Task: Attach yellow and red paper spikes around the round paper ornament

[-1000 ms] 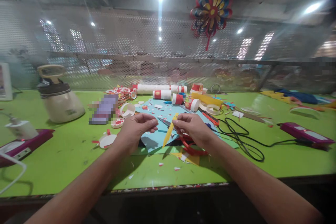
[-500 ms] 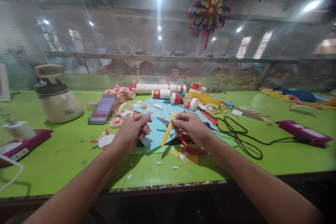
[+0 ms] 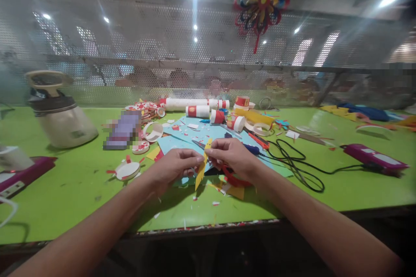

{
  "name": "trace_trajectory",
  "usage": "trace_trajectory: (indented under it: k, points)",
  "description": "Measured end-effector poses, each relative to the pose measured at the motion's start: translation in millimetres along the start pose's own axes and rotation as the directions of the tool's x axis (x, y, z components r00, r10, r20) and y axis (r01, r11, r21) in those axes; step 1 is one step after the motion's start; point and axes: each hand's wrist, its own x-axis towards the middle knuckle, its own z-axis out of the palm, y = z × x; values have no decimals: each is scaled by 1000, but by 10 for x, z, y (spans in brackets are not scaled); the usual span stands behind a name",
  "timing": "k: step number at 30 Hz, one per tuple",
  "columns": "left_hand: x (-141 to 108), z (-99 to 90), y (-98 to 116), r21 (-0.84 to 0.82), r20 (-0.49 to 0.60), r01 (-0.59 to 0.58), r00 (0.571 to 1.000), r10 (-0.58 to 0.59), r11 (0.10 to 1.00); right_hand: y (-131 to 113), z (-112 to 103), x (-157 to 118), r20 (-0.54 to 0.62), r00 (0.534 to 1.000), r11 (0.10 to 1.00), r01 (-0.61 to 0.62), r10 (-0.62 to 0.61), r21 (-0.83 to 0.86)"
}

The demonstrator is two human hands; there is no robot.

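Observation:
A narrow yellow paper strip point(image 3: 201, 171) stands slanted between my two hands, above the front edge of the light blue paper sheets point(image 3: 175, 136). My right hand point(image 3: 231, 158) pinches its upper part between thumb and fingers. From the left, my left hand point(image 3: 182, 164) brings thumb and fingertips against the strip's side, its fingers closed on it. Red-handled scissors point(image 3: 235, 177) lie partly hidden beneath my right hand, their blades pointing to the back left. Yellow paper scraps point(image 3: 235, 191) lie on the green table point(image 3: 175, 216) just in front.
Paper cups point(image 3: 197, 111), tape rolls point(image 3: 261, 129) and an orange cutter point(image 3: 258, 140) lie behind my hands. A phone point(image 3: 122, 130), round white pieces point(image 3: 128, 170) and a beige jug point(image 3: 65, 121) stand or lie left. A black cable point(image 3: 292, 162) loops right, near a purple power strip point(image 3: 375, 158).
My left hand has moved right and down to the yellow strip and closed on it. The strip and my right hand have shifted slightly left. The camera view has also shifted.

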Motion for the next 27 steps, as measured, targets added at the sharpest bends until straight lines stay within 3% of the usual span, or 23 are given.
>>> trace_trajectory:
  k: [10, 21, 27]
  points:
    - [-17, 31, 51, 96, -27, 15, 1000, -13, 995, 9, 12, -10, 37, 999, 1000, -16, 16, -14]
    - [-15, 11, 33, -35, 24, 18, 1000, -17, 999, -5, 12, -23, 48, 999, 997, -16, 13, 75]
    - [-13, 35, 40, -57, -1, 33, 999, -33, 998, 9, 15, -18, 51, 999, 996, -22, 18, 91]
